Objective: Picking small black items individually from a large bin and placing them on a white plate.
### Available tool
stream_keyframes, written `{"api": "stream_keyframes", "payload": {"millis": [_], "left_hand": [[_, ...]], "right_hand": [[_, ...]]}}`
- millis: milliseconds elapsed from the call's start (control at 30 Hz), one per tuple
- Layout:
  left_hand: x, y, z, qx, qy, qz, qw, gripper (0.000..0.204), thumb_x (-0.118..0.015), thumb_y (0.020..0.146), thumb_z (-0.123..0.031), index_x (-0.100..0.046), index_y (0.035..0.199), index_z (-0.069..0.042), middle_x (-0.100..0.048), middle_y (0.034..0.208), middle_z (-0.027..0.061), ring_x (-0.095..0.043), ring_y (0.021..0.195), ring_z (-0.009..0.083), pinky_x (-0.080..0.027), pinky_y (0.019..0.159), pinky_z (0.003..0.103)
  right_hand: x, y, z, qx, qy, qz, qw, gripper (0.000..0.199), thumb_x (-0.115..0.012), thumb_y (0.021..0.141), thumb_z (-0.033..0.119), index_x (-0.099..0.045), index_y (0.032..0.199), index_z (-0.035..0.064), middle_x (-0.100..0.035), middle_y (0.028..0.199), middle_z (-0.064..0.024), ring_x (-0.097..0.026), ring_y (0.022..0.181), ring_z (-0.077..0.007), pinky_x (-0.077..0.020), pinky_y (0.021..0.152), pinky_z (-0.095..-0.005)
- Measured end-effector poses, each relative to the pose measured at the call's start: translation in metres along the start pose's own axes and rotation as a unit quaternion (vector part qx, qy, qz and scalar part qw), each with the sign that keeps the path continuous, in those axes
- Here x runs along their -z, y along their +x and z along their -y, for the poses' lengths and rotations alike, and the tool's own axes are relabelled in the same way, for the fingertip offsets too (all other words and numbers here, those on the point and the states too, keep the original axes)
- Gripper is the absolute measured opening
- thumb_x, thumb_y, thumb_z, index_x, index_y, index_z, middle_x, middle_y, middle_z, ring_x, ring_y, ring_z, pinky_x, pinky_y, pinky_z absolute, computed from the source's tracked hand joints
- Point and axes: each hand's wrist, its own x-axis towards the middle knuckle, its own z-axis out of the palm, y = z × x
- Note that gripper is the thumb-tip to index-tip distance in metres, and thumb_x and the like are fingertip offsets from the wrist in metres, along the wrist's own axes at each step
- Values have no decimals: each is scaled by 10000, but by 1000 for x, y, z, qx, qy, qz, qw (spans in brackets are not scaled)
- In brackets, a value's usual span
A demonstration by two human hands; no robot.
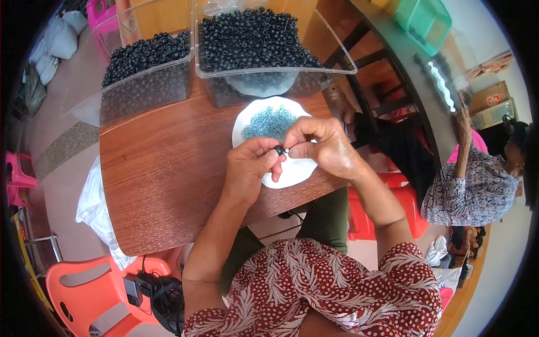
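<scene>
Over the white plate (300,173), my two hands meet fingertip to fingertip. My left hand (247,165) pinches a small round black bead-like piece (279,150) between thumb and forefinger. Against its right side, my right hand (325,147) grips a tiny shiny, pale piece (286,150) with closed thumb and finger. It touches or nearly touches the black piece; the fingertips partly hide both. Behind the hands, a heap of tiny clear bluish pieces (269,122) lies on the plate.
Two clear plastic bins, a left one (147,72) and a larger right one (275,71), hold many black pieces on the wooden table (163,163). An orange chair (78,275) carries cables. At right, another person (469,188) sits by a dark table with a green basket (441,28).
</scene>
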Motion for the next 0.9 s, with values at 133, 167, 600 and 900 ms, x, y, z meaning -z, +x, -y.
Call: {"api": "stream_keyframes", "payload": {"millis": [133, 167, 600, 900], "left_hand": [[1, 0, 2, -4, -3, -6, 1000, 167, -551, 793, 28, -543, 953, 75, -597, 758, 153, -550, 569, 162, -440, 481, 263], [1, -1, 3, -8, -1, -8, 1000, 165, -556, 791, 27, -545, 949, 74, -598, 757, 153, -552, 573, 163, -441, 482, 262], [1, -3, 0, -23, 70, -5, 997, 133, -584, 769, 16, -571, 894, 62, -600, 729, 128, -550, 551, 140, -426, 442, 242], [3, -3, -3, 33, 35, -11, 999, 97, -596, 757, 12, -581, 839, 61, -609, 711, 127, -537, 492, 133, -415, 393, 224]], "right_hand": [[-3, 0, -2, -7, 46, 4, 999, 75, -637, 718, -51, -588, 755, -7, -559, 725, -6, -521, 692, -69, -428, 637, -218], [-3, 0, -3, -7, 46, 4, 999, 75, -637, 718, -51, -588, 755, -7, -559, 725, -6, -521, 692, -69, -428, 637, -218], [-2, 6, -7, 14, -37, 47, 998, 141, -618, 696, -93, -600, 810, -13, -557, 729, -14, -528, 719, -91, -449, 648, -243], [5, 19, -20, 77, -39, 115, 990, 258, -687, 628, -28, -663, 870, 60, -563, 726, -35, -546, 710, -144, -450, 647, -266]]}}
